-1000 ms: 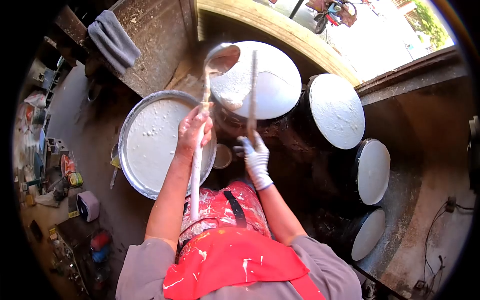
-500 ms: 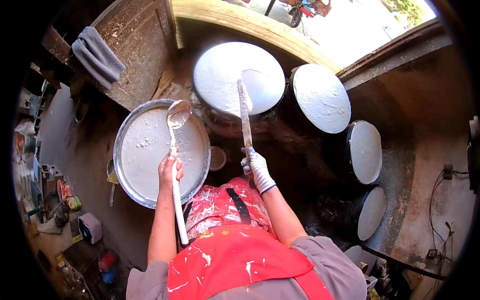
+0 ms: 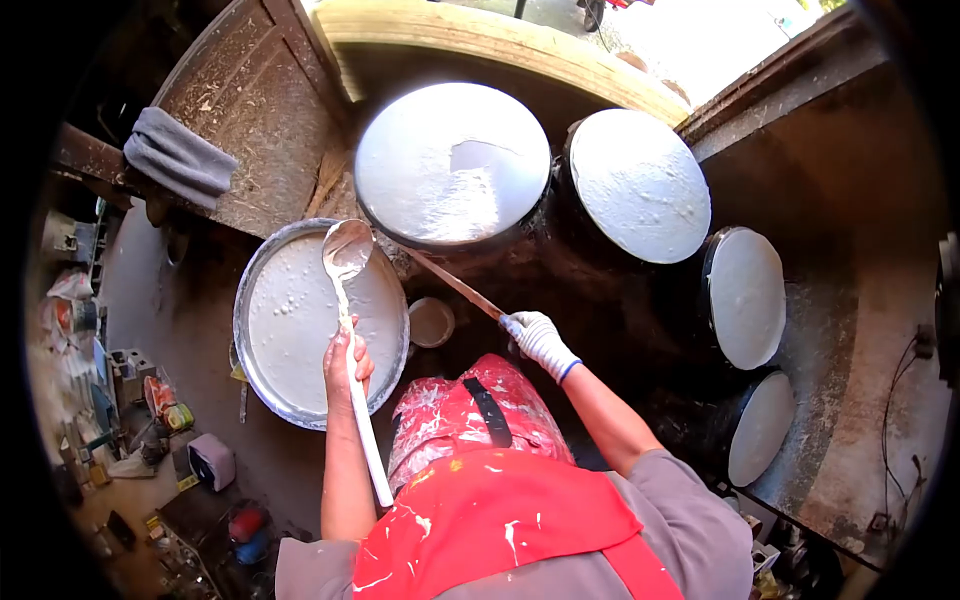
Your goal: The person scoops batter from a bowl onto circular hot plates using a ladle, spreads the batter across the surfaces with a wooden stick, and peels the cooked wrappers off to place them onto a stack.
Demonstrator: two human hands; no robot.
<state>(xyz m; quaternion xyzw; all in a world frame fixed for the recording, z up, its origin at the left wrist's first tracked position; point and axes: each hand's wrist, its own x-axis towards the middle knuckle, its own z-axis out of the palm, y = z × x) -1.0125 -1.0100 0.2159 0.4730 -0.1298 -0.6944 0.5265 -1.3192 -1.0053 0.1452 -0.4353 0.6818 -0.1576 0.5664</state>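
Note:
My bare left hand (image 3: 348, 362) grips the white handle of a ladle (image 3: 347, 250), whose batter-smeared bowl is over a wide basin of pale batter (image 3: 290, 340). My right hand (image 3: 541, 343), in a striped white glove, is closed round the end of a long flat stick (image 3: 455, 283). The stick points up and left, its far end near the lower edge of the nearest round white surface (image 3: 420, 160). That surface carries a smoother patch and a rough, wet-looking streak.
Three more round white-topped drums (image 3: 640, 185) curve down the right side. A small round container (image 3: 431, 322) stands beside the basin. A grey towel (image 3: 180, 158) hangs at upper left, and a wooden beam (image 3: 500, 50) crosses the top.
The ladle has come down from the nearest round surface to over the basin. The stick has swung from upright to slanting left, off the round surface. The view has shifted.

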